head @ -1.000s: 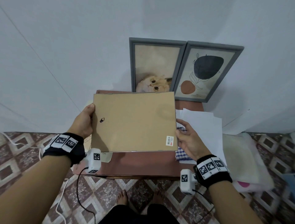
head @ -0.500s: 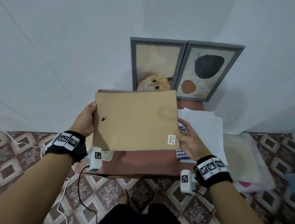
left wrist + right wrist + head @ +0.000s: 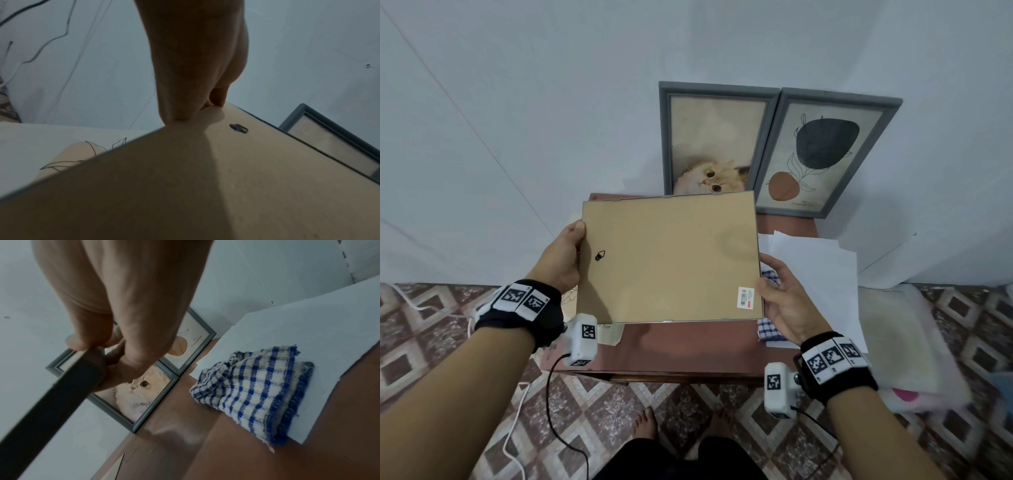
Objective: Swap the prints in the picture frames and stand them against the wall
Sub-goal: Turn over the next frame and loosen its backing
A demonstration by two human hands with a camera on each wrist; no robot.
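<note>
I see a frame (image 3: 671, 258) held flat, brown backing up, above the worktop, cat frame (image 3: 714, 140) and abstract-print frame (image 3: 825, 154) leaning upright on the wall

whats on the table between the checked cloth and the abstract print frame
White paper sheets: the checked cloth lies on them, and they stretch back toward the abstract print frame. The head view shows it.

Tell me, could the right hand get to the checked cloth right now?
Probably not yet: the right hand is gripping the held frame's right edge. The checked cloth lies uncovered on the white paper just below it, so once freed, likely yes.
</note>
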